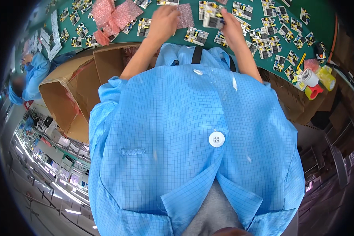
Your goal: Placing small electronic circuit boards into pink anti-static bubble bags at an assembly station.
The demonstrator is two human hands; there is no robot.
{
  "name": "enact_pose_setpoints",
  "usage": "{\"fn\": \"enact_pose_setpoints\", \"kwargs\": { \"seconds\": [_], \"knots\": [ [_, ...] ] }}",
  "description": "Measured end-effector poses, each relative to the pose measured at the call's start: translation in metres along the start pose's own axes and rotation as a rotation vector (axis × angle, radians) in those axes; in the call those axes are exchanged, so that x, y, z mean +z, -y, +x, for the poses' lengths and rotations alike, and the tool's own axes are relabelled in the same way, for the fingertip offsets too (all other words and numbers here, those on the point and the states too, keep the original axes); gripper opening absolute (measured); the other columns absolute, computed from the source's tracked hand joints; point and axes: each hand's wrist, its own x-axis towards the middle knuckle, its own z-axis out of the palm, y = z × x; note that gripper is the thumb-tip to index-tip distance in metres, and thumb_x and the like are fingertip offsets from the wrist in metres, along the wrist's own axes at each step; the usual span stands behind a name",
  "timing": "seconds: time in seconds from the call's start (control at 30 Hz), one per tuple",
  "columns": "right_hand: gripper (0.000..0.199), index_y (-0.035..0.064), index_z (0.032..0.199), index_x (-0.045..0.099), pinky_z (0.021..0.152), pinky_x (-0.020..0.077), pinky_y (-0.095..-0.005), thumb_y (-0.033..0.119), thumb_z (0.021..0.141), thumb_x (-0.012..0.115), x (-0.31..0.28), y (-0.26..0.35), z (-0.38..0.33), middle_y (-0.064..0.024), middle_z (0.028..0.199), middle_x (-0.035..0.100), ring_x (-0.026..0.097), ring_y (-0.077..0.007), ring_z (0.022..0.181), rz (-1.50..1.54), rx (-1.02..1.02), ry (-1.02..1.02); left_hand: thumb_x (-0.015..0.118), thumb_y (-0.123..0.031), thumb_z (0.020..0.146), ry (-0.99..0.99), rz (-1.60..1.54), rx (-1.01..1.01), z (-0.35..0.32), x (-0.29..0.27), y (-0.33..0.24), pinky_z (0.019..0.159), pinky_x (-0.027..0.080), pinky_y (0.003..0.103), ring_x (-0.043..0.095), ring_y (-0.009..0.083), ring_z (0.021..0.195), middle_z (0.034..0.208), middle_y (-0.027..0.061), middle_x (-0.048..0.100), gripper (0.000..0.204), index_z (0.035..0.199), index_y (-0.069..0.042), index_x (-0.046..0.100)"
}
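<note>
My right hand grips a small circuit board by its right edge, holding it above the green table. The board carries yellow and black parts and is slightly blurred. To its left, my left hand has its fingers curled at the left edge of a pink bubble wrap piece; the fingertips are partly hidden, but they seem to pinch it. Between my hands, nearer to me, another circuit board lies on the table. One more board rests left of my left hand.
Many more boards cover the table's right side. Crumpled pink bubble wrap lies to the left. Tape rolls sit at the right edge. An open cardboard box stands below the left edge. A person in a blue sleeve is at far left.
</note>
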Motion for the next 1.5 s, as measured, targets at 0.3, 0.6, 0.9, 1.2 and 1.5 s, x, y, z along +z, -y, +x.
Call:
{"fn": "enact_pose_setpoints", "kwargs": {
  "seconds": [0.3,0.6,0.9,1.2,1.5],
  "knots": [
    [0.029,0.0023,0.116,0.056,0.078,0.0513,-0.0286,0.021,0.093,0.057,0.040,-0.030,0.050,-0.0075,0.102,0.064,0.063,-0.0159,0.090,0.104,0.128,0.053,0.066,-0.012,0.069,0.281,0.131,-0.141,-0.008,0.029,-0.025,0.087,0.047,0.044,0.054,0.0311,0.104,0.104,0.0117,0.056,0.037,0.105,-0.005,0.060],
    [0.017,0.0028,0.083,0.055,0.090,0.0546,-0.0330,0.015,0.092,0.063,-0.005,-0.032,0.055,-0.0069,0.094,0.062,0.063,-0.0174,0.093,-0.091,-0.078,0.084,0.061,-0.007,0.078,0.344,0.054,-0.164,-0.005,0.035,-0.002,0.083,0.051,0.040,0.061,0.0280,0.101,0.114,0.0082,0.059,0.029,0.107,-0.007,0.060],
    [0.046,0.0020,0.128,0.040,0.084,0.0558,-0.0318,-0.001,0.087,0.061,-0.021,-0.017,0.028,-0.0123,0.103,0.062,0.064,-0.0204,0.093,-0.175,-0.075,0.056,0.056,-0.015,0.075,0.468,-0.355,-0.353,0.063,-0.010,-0.003,0.072,0.050,0.045,0.063,0.0370,0.080,0.081,0.0199,0.065,0.016,0.082,-0.003,0.065],
    [0.039,-0.0026,0.122,0.055,0.079,0.0547,-0.0262,0.020,0.091,0.064,-0.021,-0.012,0.019,-0.0059,0.102,0.065,0.066,-0.0150,0.089,-0.388,0.017,0.016,0.057,-0.013,0.078,0.138,0.176,-0.161,0.051,0.023,-0.034,0.079,0.044,0.041,0.054,0.0321,0.094,0.095,0.0135,0.056,0.019,0.095,-0.007,0.060],
    [0.035,-0.0002,0.117,0.062,0.077,0.0520,-0.0242,0.019,0.088,0.068,-0.039,-0.011,0.015,-0.0043,0.099,0.067,0.064,-0.0106,0.086,-0.597,0.003,0.049,0.061,-0.012,0.075,0.203,-0.077,-0.094,0.041,0.049,-0.019,0.082,0.045,0.045,0.055,0.0321,0.092,0.097,0.0148,0.056,0.025,0.099,-0.005,0.060]
  ]
}}
